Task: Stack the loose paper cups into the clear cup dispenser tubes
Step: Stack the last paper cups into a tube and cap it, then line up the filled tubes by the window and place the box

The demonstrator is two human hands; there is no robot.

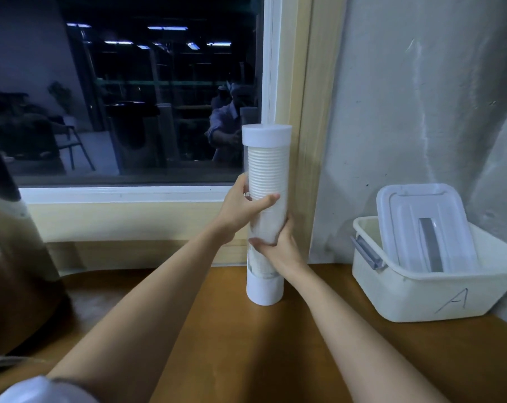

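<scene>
One clear plastic dispenser tube point(266, 136) holds one white paper-cup stack point(265, 173); two grips, left hand point(243, 207) and right hand point(278, 247), curl closed round it.

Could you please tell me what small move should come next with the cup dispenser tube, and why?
Probably ease both hands off. The clear tube already stands upright on the wooden counter, white cap on, stacked cups inside; the left hand grips it midway, the right hand lower down.
</scene>
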